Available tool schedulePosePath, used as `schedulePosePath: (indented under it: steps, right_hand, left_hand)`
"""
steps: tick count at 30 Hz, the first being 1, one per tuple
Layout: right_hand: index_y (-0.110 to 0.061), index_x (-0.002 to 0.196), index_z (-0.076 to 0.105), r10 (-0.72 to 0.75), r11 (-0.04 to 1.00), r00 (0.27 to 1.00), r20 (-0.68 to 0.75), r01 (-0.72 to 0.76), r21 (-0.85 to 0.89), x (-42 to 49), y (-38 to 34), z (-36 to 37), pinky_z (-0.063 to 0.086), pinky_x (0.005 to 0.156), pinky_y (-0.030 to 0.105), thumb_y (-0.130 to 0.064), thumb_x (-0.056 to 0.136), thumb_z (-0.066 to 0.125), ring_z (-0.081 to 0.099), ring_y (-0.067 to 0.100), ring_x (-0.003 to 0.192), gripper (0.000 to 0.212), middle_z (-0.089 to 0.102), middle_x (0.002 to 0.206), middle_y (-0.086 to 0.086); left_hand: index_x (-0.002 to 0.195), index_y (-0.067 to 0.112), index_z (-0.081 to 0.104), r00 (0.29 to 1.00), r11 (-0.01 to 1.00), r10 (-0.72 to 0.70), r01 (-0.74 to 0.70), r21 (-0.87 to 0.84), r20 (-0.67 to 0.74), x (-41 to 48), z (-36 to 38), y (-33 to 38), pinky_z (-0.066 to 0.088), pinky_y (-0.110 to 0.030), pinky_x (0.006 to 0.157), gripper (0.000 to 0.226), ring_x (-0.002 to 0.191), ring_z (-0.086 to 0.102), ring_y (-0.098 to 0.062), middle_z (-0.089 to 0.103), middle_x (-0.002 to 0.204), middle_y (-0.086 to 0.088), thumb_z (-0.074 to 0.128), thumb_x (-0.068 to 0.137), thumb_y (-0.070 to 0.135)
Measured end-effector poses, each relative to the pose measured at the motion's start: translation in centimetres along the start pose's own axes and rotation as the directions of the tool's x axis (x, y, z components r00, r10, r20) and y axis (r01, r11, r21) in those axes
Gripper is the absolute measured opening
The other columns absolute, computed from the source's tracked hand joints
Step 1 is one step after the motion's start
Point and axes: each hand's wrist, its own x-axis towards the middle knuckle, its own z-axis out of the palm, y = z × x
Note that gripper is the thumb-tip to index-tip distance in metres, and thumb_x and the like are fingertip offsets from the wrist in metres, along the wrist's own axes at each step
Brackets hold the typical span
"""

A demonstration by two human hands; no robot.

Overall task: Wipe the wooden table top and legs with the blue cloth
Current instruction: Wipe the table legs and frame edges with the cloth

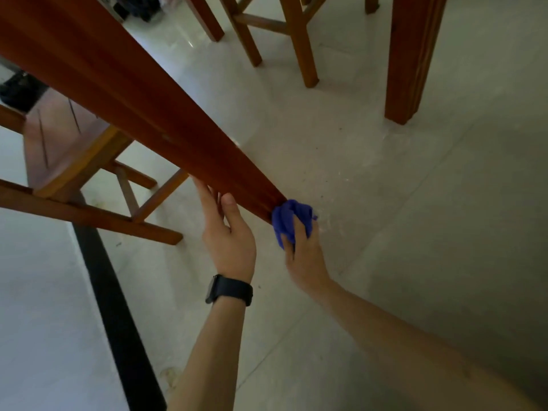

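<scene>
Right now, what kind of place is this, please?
Probably a home dining room: a thick wooden table leg, wooden chairs around it, and a pale tiled floor. The right hand holds the blue cloth.

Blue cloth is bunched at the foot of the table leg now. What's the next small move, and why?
Probably draw the blue cloth back up along the table leg. The right hand grips it bunched against the leg's lowest end by the floor, so there is no leg left below, and the left hand already steadies the leg just above.
</scene>
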Motion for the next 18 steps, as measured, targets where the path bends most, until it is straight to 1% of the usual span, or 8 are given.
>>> schedulePosePath:
  steps: [2, 3, 5, 8, 10, 14, 16, 18]
  right_hand:
    - [-0.013, 0.148, 0.032, 0.2, 0.98, 0.97, 0.135, -0.2, -0.017, 0.8, 1.6, 0.7, 0.044, 0.099, 0.041, -0.028, 0.101, 0.047, 0.046, 0.035, 0.125, 0.051, 0.037, 0.146, 0.02]
    - [-0.011, 0.145, 0.034, 0.345, 0.938, 0.916, 0.203, -0.345, -0.039, 1.0, 2.6, 0.7, 0.043, 0.095, 0.039, -0.025, 0.1, 0.047, 0.048, 0.036, 0.122, 0.048, 0.043, 0.142, 0.02]
    - [-0.008, 0.14, 0.04, 0.468, 0.881, 0.855, 0.223, -0.471, -0.041, 1.0, 4.2, 0.3, 0.042, 0.084, 0.031, -0.021, 0.098, 0.05, 0.056, 0.034, 0.112, 0.045, 0.052, 0.133, 0.019]
    - [-0.007, 0.144, 0.037, 0.5, 0.864, 0.866, 0.035, -0.501, 0.052, 1.6, 4.6, -0.5, 0.042, 0.081, 0.031, -0.025, 0.099, 0.052, 0.058, 0.036, 0.11, 0.051, 0.053, 0.133, 0.021]
    - [-0.006, 0.147, 0.032, 0.485, 0.872, 0.874, -0.003, -0.484, 0.07, 2.6, 3.4, -0.7, 0.044, 0.085, 0.034, -0.025, 0.099, 0.052, 0.056, 0.038, 0.114, 0.056, 0.05, 0.136, 0.021]
    - [-0.006, 0.143, 0.037, 0.505, 0.863, 0.838, 0.206, -0.498, -0.088, 3.8, 1.2, -0.5, 0.046, 0.09, 0.04, -0.03, 0.101, 0.047, 0.058, 0.037, 0.111, 0.05, 0.056, 0.129, 0.021]
    - [-0.003, 0.126, 0.054, 0.519, 0.854, 0.797, 0.31, -0.472, -0.217, 4.0, 0.7, -1.8, 0.047, 0.087, 0.034, -0.032, 0.099, 0.049, 0.062, 0.032, 0.105, 0.04, 0.064, 0.118, 0.018]
    - [0.004, 0.107, 0.064, 0.474, 0.88, 0.724, 0.501, -0.413, -0.236, 3.5, -0.2, -3.7, 0.051, 0.075, 0.026, -0.025, 0.097, 0.05, 0.063, 0.023, 0.082, 0.034, 0.067, 0.102, 0.023]
  left_hand:
    - [0.157, 0.033, 0.006, 1.0, 1.0, 0.004, -0.004, 0.02, 0.0, 0.1, -0.2, 0.1, 0.048, -0.045, 0.103, 0.058, 0.125, 0.057, -0.023, 0.051, 0.146, 0.003, 0.03, 0.105, 0.043]
    - [0.157, 0.032, 0.007, 1.0, 1.0, 0.005, -0.005, 0.025, 0.004, 0.1, -0.3, 0.0, 0.048, -0.045, 0.103, 0.059, 0.124, 0.057, -0.024, 0.052, 0.145, 0.003, 0.03, 0.105, 0.044]
    - [0.157, 0.032, 0.009, 1.0, 1.0, -0.003, 0.002, 0.014, 0.018, 0.1, -0.6, 0.1, 0.048, -0.041, 0.105, 0.06, 0.124, 0.057, -0.024, 0.053, 0.145, 0.003, 0.031, 0.103, 0.045]
    - [0.157, 0.029, 0.014, 0.999, 0.999, -0.027, 0.028, -0.018, 0.023, 0.3, -0.7, 0.1, 0.038, -0.012, 0.107, 0.059, 0.132, 0.049, -0.008, 0.049, 0.148, 0.007, 0.036, 0.104, 0.039]
    - [0.157, 0.028, 0.018, 0.999, 0.998, -0.042, 0.043, -0.041, 0.01, 0.2, -1.0, 0.1, 0.034, -0.005, 0.103, 0.058, 0.133, 0.046, -0.004, 0.049, 0.147, 0.008, 0.04, 0.104, 0.035]
    - [0.154, 0.034, 0.026, 0.996, 0.996, -0.089, 0.089, -0.001, 0.022, 0.8, -1.6, 0.2, 0.03, -0.005, 0.095, 0.056, 0.131, 0.049, -0.005, 0.054, 0.143, 0.008, 0.047, 0.102, 0.038]
    - [0.154, 0.034, 0.027, 0.992, 0.992, -0.122, 0.121, 0.023, 0.038, 0.9, -2.0, 0.5, 0.03, -0.008, 0.096, 0.058, 0.128, 0.047, -0.002, 0.053, 0.144, 0.007, 0.048, 0.101, 0.04]
    - [0.154, 0.038, 0.022, 0.99, 0.992, -0.126, 0.124, 0.033, 0.06, 0.9, -2.3, 0.8, 0.034, -0.02, 0.101, 0.059, 0.124, 0.045, 0.002, 0.051, 0.145, 0.009, 0.047, 0.1, 0.043]
